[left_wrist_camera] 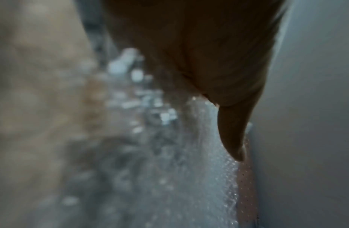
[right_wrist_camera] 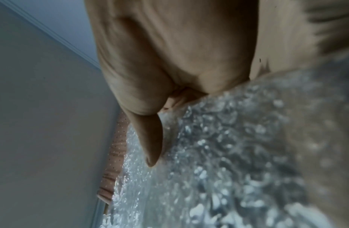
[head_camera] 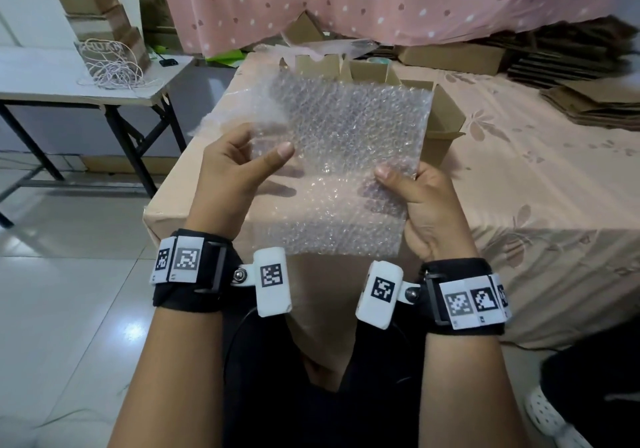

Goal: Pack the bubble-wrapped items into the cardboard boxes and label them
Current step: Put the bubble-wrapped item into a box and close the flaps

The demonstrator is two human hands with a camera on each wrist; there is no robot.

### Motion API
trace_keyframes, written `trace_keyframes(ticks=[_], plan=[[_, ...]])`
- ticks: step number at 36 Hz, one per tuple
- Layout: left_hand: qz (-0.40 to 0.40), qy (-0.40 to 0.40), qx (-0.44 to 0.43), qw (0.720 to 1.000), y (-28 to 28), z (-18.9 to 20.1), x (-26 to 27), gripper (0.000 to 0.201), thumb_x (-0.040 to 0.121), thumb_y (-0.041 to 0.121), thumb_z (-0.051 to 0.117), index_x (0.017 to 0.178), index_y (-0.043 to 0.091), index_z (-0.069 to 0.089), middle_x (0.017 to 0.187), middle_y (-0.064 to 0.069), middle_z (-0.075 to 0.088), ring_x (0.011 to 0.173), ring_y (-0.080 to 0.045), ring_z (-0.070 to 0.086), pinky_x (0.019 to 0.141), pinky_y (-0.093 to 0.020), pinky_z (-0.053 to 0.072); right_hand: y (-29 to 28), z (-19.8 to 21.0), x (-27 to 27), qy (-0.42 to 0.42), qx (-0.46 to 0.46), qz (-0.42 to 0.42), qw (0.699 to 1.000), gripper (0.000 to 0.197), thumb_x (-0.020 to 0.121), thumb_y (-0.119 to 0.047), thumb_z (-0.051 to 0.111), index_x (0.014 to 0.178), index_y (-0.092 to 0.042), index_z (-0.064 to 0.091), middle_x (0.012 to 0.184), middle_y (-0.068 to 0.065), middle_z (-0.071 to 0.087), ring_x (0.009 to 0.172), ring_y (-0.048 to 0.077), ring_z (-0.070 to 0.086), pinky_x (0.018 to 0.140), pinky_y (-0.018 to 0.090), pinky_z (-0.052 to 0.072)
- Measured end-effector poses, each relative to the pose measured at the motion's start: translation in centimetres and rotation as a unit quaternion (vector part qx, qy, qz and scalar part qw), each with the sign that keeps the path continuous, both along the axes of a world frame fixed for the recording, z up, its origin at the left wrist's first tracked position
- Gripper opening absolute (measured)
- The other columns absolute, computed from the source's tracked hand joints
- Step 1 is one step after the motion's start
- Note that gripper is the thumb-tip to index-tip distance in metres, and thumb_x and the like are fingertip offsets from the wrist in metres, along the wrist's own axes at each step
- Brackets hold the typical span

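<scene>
Far to your left a folding table carries a tangle of white cord, with stacked cardboard behind it and a small black object near its right edge.

Your left hand pinches the left edge of a bubble wrap sheet, thumb pressed on the near face and the other fingers hidden behind it. The left wrist view shows the same grip up close: your left thumb lies on the blurred wrap.

You hold the sheet up in the air in front of you, above the corner of the bed with its pink flowered cover. It is clear, roughly square, and spread flat between your two hands.

Just behind the sheet, open cardboard boxes stand on the bed, partly hidden by the wrap.

Your right hand clamps the sheet's right edge lower down, thumb on the near face. In the right wrist view your thumb rests on the bubbled surface.

Further right, flattened cardboard lies in piles on the bed, below a pink dotted curtain.
</scene>
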State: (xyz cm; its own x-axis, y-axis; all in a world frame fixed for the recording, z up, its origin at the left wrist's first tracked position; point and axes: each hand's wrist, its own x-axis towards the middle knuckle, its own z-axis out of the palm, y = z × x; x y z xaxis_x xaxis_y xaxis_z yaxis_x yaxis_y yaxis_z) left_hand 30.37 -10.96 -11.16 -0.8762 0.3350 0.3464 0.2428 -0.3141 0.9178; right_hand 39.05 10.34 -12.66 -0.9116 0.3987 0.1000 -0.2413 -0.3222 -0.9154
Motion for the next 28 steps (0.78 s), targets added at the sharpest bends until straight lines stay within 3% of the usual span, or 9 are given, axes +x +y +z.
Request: trace_keyframes(ticks=[3,6,11,16,23,28], plan=[[-0.003,-0.007,-0.017,1.0,0.0,-0.1,0.1,0.035,0.078,0.014,0.076,0.109,0.007,0.064,0.097,-0.017,0.074,0.084,-0.035,0.074,0.056,-0.034,0.059,-0.2,0.5,-0.1,0.014,-0.007,-0.004,1.0,0.022,0.08,-0.008,0.073,0.1,-0.005,0.065,0.082,0.007,0.073,0.069,0.021,0.071,0.058,0.03,0.059],[0.009,-0.017,-0.035,0.999,0.5,-0.1,0.1,0.023,0.079,0.011,0.076,0.099,0.006,0.066,0.092,-0.019,0.075,0.08,-0.034,0.074,0.055,-0.034,0.059,-0.3,0.5,-0.2,0.017,-0.017,0.007,1.0,0.029,0.075,-0.012,0.075,0.101,-0.005,0.063,0.083,0.009,0.072,0.07,0.024,0.072,0.058,0.03,0.059],[0.049,-0.02,-0.016,0.998,0.6,-0.1,-0.2,0.016,0.084,0.006,0.075,0.098,0.006,0.068,0.089,-0.017,0.076,0.074,-0.029,0.074,0.054,-0.031,0.058,0.0,-0.1,-0.1,0.002,-0.008,0.041,0.999,0.029,0.073,-0.007,0.074,0.101,-0.003,0.065,0.085,0.011,0.075,0.075,0.023,0.073,0.066,0.035,0.062],[0.066,-0.017,-0.019,0.998,0.2,-0.4,-0.4,0.013,0.084,0.007,0.076,0.096,0.006,0.069,0.088,-0.017,0.075,0.076,-0.031,0.073,0.057,-0.032,0.058,0.2,-0.6,-0.4,-0.01,0.0,0.024,1.0,0.033,0.071,-0.008,0.075,0.101,0.003,0.068,0.084,0.012,0.075,0.075,0.022,0.073,0.067,0.034,0.061],[0.066,-0.03,-0.011,0.997,0.3,-0.4,-0.3,0.01,0.086,0.008,0.074,0.095,0.008,0.07,0.091,-0.018,0.075,0.077,-0.031,0.073,0.058,-0.032,0.057,0.3,-0.9,-0.7,-0.005,0.003,0.011,1.0,0.025,0.074,-0.01,0.074,0.097,0.0,0.07,0.085,0.013,0.074,0.076,0.023,0.071,0.069,0.036,0.061],[0.073,-0.033,-0.013,0.997,0.3,-0.6,-0.4,0.009,0.086,0.007,0.074,0.094,0.005,0.07,0.088,-0.015,0.075,0.079,-0.032,0.073,0.062,-0.035,0.058,0.2,-1.0,-0.4,-0.009,0.029,-0.006,1.0,0.014,0.083,-0.004,0.07,0.097,-0.001,0.07,0.081,0.009,0.074,0.072,0.019,0.071,0.066,0.036,0.059]])
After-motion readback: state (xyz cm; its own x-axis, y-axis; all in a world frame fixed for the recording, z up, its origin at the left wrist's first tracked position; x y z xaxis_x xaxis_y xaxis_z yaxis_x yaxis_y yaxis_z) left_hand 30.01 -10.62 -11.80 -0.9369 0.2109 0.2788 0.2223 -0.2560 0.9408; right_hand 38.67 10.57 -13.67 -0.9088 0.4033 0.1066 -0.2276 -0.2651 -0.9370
